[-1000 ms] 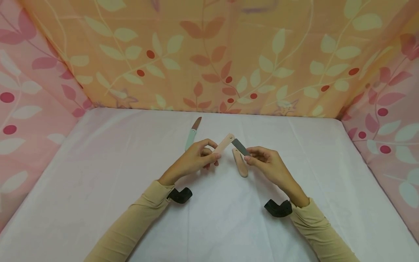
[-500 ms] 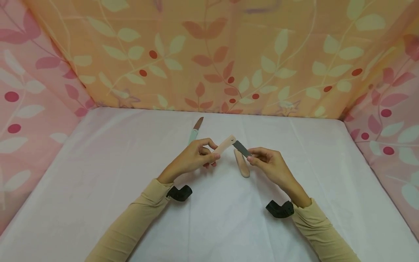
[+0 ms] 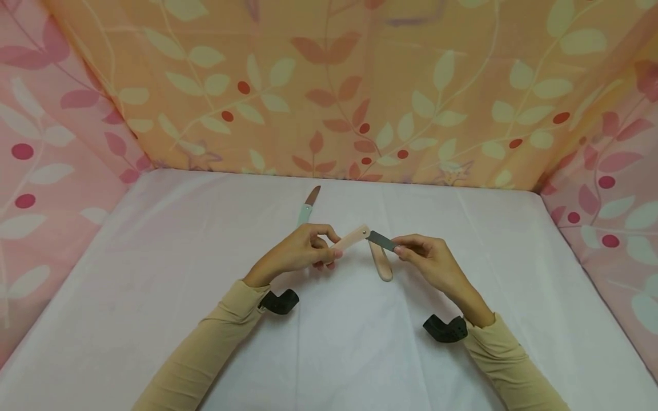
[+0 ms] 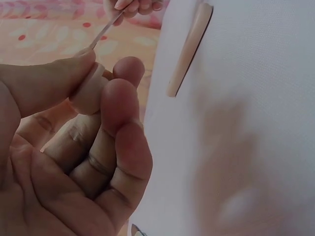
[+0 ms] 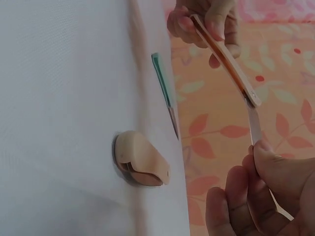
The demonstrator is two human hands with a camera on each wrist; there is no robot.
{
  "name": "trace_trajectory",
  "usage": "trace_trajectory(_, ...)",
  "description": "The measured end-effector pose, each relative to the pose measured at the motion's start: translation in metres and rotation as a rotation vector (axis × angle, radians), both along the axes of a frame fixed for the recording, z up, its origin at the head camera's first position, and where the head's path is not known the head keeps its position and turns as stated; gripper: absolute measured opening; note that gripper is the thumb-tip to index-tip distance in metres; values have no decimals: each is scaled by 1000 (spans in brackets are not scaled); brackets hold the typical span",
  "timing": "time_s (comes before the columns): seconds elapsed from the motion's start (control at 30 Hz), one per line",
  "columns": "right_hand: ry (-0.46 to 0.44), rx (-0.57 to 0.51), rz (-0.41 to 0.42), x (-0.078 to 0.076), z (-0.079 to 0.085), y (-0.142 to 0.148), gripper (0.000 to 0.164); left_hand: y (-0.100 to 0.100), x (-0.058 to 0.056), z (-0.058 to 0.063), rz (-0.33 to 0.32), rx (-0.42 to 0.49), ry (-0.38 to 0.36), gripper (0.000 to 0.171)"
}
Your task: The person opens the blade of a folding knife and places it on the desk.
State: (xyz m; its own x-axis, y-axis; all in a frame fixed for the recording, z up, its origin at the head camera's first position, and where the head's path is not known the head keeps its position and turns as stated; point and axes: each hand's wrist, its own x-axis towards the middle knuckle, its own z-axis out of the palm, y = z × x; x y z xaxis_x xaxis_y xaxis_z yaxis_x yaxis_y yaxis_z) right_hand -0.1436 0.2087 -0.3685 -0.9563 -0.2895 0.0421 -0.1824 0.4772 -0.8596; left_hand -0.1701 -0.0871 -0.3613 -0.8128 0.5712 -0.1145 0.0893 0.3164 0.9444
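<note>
A folding knife with a pale pink handle (image 3: pixel 352 236) and grey blade (image 3: pixel 381 240) is held above the table, partly unfolded at its pivot. My left hand (image 3: pixel 298 251) pinches the handle's end between thumb and fingers. With thumb and fingertips, my right hand (image 3: pixel 434 262) pinches the blade near its tip. The open slot along the handle (image 5: pixel 226 61) shows in the right wrist view. Below the blade lies a second pink folding knife (image 3: pixel 381 264), folded up. Behind my left hand is an unfolded knife with a mint green handle (image 3: pixel 305 215), its lower end hidden by the hand.
A white cloth (image 3: pixel 349 342) covers the table. Flowered curtains (image 3: pixel 329 91) stand along the back and both sides. A black camera mount (image 3: pixel 280 302) sits on my left wrist, and another black mount (image 3: pixel 445 329) on my right.
The angle between handle and blade has widened. The knife's pivot has come down a little, and my right hand has shifted slightly to the right.
</note>
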Motion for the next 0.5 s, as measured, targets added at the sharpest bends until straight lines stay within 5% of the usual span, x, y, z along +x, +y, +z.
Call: trace_trajectory(0.5,57,21,-42,-6,11,4,25,-2,1,-5,-160,-20,-13,16)
